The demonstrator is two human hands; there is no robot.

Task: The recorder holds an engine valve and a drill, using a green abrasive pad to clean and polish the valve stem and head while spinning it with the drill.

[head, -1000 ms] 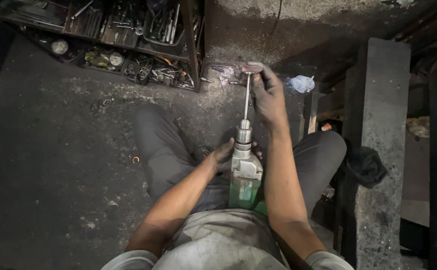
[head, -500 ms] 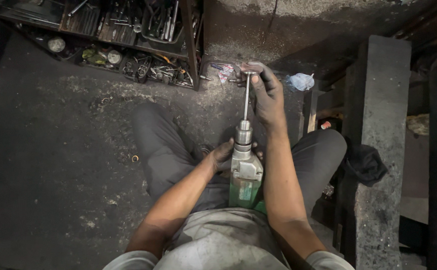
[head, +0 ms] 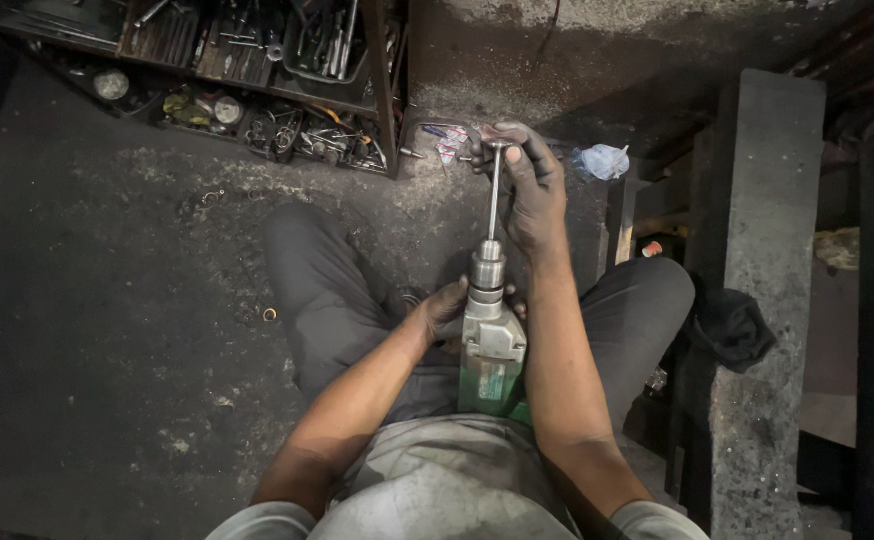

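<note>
A green and silver power drill (head: pixel 492 345) stands upright between my knees, chuck pointing away from me. A long thin metal rod (head: pixel 495 200) sticks out of the chuck. My right hand (head: pixel 527 190) is closed around the rod's far end, where a short crossbar shows. My left hand (head: pixel 449 305) grips the drill just below the chuck, on its left side. Both hands are dark with grime. I am crouched over a dirty concrete floor (head: pixel 107 330).
A low metal rack (head: pixel 257 70) full of tools and small parts stands at the back left. Small packets (head: pixel 447 145) and a crumpled bluish bag (head: pixel 602 160) lie by the wall. Concrete blocks (head: pixel 767 250) with a black cloth (head: pixel 732 325) stand at right.
My right hand has stayed on the rod's far end, shifting its grip slightly. The drill and my left hand keep their place.
</note>
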